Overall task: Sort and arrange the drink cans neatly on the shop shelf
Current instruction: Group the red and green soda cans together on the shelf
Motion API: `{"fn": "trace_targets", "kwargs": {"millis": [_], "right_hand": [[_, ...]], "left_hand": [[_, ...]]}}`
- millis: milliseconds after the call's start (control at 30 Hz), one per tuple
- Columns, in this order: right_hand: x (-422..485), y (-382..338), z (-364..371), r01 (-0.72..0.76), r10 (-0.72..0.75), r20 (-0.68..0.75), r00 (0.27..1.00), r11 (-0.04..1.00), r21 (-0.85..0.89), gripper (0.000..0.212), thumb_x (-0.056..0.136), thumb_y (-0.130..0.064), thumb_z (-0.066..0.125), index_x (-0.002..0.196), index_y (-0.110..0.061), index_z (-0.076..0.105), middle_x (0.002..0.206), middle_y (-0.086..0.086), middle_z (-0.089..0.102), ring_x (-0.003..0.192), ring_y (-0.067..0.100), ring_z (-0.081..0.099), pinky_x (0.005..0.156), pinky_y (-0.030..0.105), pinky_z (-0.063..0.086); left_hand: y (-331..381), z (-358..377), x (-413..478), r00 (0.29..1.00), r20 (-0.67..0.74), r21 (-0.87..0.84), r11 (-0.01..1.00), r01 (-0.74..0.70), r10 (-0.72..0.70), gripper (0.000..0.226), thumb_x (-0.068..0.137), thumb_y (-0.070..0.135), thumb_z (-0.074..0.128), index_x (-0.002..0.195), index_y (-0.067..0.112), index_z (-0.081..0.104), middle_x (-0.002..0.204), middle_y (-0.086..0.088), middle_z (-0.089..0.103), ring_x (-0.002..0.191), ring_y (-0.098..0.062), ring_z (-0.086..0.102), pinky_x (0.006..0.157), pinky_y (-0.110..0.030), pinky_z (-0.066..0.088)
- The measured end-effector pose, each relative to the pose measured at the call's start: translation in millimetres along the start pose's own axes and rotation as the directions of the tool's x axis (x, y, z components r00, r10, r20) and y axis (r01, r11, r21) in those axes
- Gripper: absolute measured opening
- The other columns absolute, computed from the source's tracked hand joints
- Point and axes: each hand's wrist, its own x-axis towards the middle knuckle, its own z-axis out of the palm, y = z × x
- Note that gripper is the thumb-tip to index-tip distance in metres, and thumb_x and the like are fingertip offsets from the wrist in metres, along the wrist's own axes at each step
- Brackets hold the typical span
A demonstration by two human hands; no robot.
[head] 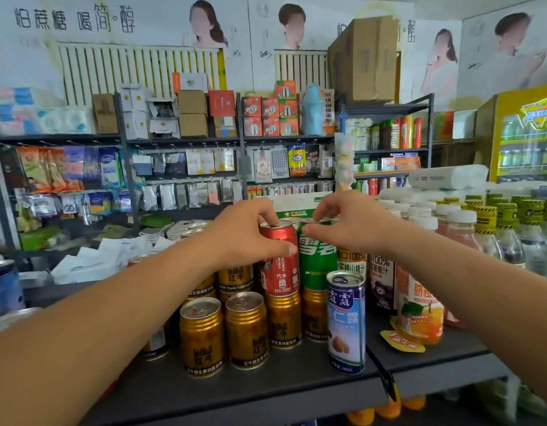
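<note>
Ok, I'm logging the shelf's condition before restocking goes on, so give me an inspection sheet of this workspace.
Surface: dark grey shelf board holding the cans.
Job's things: red cola can and green Sprite can side by side atop gold Red Bull cans; blue almond-drink can at front right.
Clutter: juice bottles to the right; white paper packets to the left.
Grippers: left hand grips the red cola can's top; right hand grips the green Sprite can's top.
Cables: nothing seen.
Surroundings: goods racks, drinks fridge, cardboard box.
</note>
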Motion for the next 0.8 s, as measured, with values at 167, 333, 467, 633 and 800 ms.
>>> {"fn": "trace_targets", "kwargs": {"millis": [167, 333, 467, 633, 800], "right_hand": [[3.2, -2.7, 7.4, -0.055, 0.055, 0.005, 0.998, 0.998, 0.035, 0.048, 0.070, -0.055, 0.084, 0.096, -0.023, 0.060, 0.100, -0.007, 0.059, 0.090, 0.014, 0.061, 0.076, 0.038, 0.057], [5.1, -0.3, 9.3, -0.072, 0.071, 0.027, 0.997, 0.994, 0.077, 0.049, 0.069, -0.053, 0.086, 0.098, -0.025, 0.058, 0.102, -0.009, 0.056, 0.096, 0.018, 0.061, 0.082, 0.044, 0.059], [3.2, 0.0, 10.6, -0.064, 0.063, 0.022, 0.998, 0.996, 0.069, 0.051, 0.072, -0.057, 0.082, 0.102, -0.024, 0.058, 0.098, -0.012, 0.054, 0.089, 0.014, 0.060, 0.078, 0.043, 0.059], [-0.9, -2.1, 16.6, -0.070, 0.070, -0.010, 0.997, 0.997, 0.043, 0.055, 0.067, -0.050, 0.087, 0.105, -0.026, 0.055, 0.098, -0.005, 0.059, 0.080, 0.015, 0.063, 0.069, 0.039, 0.057], [-4.3, -29.0, 9.1, 0.026, -0.003, -0.178, 0.984, 0.992, 0.125, 0.052, 0.066, -0.047, 0.084, 0.107, -0.032, 0.055, 0.105, -0.002, 0.067, 0.081, 0.020, 0.069, 0.069, 0.048, 0.063]], "left_hand": [[-1.5, 7.3, -0.5, 0.996, -0.089, -0.005, 1.000, -0.010, 0.010, 0.046, 0.066, 0.059, 0.085, 0.096, 0.034, 0.060, 0.104, 0.008, 0.066, 0.097, -0.018, 0.064, 0.084, -0.047, 0.059], [-9.7, -0.8, -6.0, 0.996, -0.093, -0.238, 0.971, -0.014, -0.009, 0.052, 0.069, 0.044, 0.091, 0.110, 0.034, 0.062, 0.112, 0.003, 0.072, 0.099, -0.016, 0.070, 0.086, -0.045, 0.062], [-10.8, -16.9, -13.5, 0.992, -0.123, -0.260, 0.965, -0.042, 0.010, 0.043, 0.075, 0.045, 0.087, 0.109, 0.034, 0.064, 0.114, 0.002, 0.072, 0.103, -0.016, 0.069, 0.087, -0.043, 0.061], [-11.6, -41.1, -31.1, 0.990, -0.138, -0.290, 0.956, -0.032, -0.008, 0.037, 0.080, 0.048, 0.080, 0.111, 0.035, 0.065, 0.113, 0.003, 0.071, 0.102, -0.011, 0.067, 0.072, -0.027, 0.056], [-22.1, -78.6, -60.5, 0.981, -0.192, -0.302, 0.953, -0.028, -0.032, 0.030, 0.083, 0.045, 0.078, 0.110, 0.036, 0.070, 0.102, 0.005, 0.075, 0.093, -0.008, 0.072, 0.070, -0.023, 0.056]]}}
